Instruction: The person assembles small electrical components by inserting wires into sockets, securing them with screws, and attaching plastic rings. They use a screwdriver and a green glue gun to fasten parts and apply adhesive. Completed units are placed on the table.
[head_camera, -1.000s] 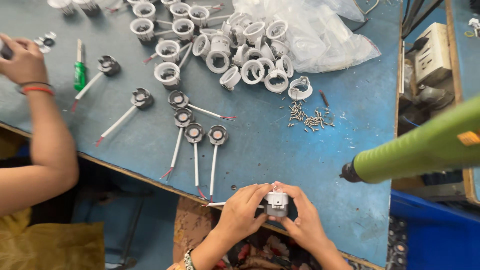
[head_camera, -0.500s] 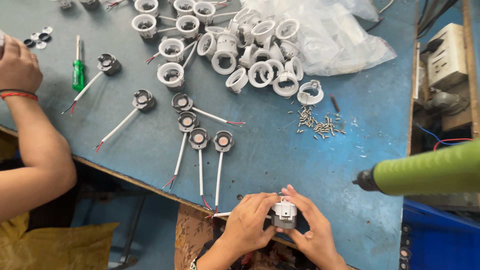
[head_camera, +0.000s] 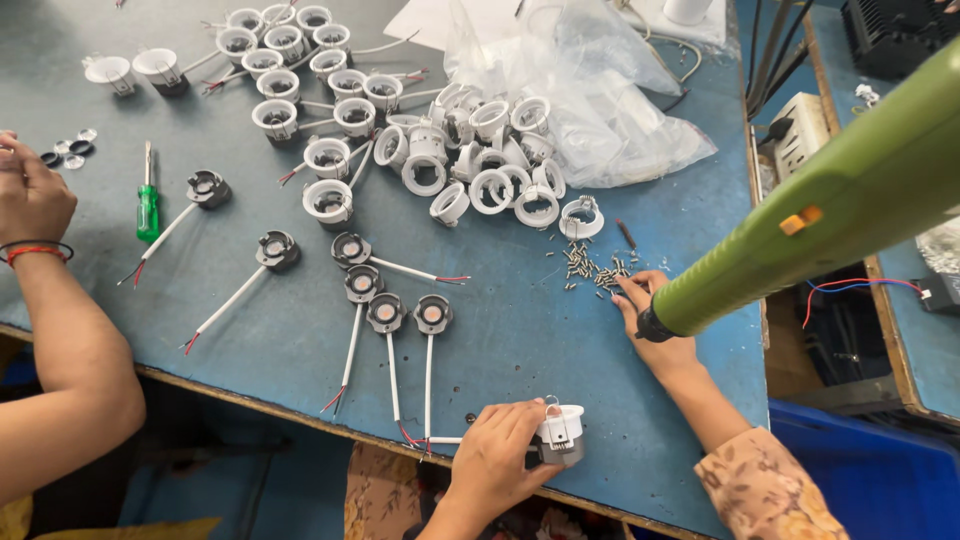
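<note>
My left hand (head_camera: 500, 452) grips a small white round light fitting (head_camera: 561, 430) with a grey base, holding it at the near edge of the blue table (head_camera: 520, 330). My right hand (head_camera: 672, 352) reaches forward, with its fingertips on a scatter of small screws (head_camera: 590, 268). A big green powered screwdriver (head_camera: 830, 200) hangs in front of the camera and hides part of that hand. Three dark lamp modules (head_camera: 385, 312) with white wires lie just left of my hands.
A heap of white ring housings (head_camera: 490, 170) lies by a clear plastic bag (head_camera: 600, 90). A co-worker's hand (head_camera: 30, 195) and arm are at the left, near a small green-handled screwdriver (head_camera: 148, 210). A blue crate (head_camera: 870, 460) and cables sit at the right.
My right hand has let go of the light fitting and moved forward to the screws. My left hand alone now holds the fitting. The green tool swung closer to the camera.
</note>
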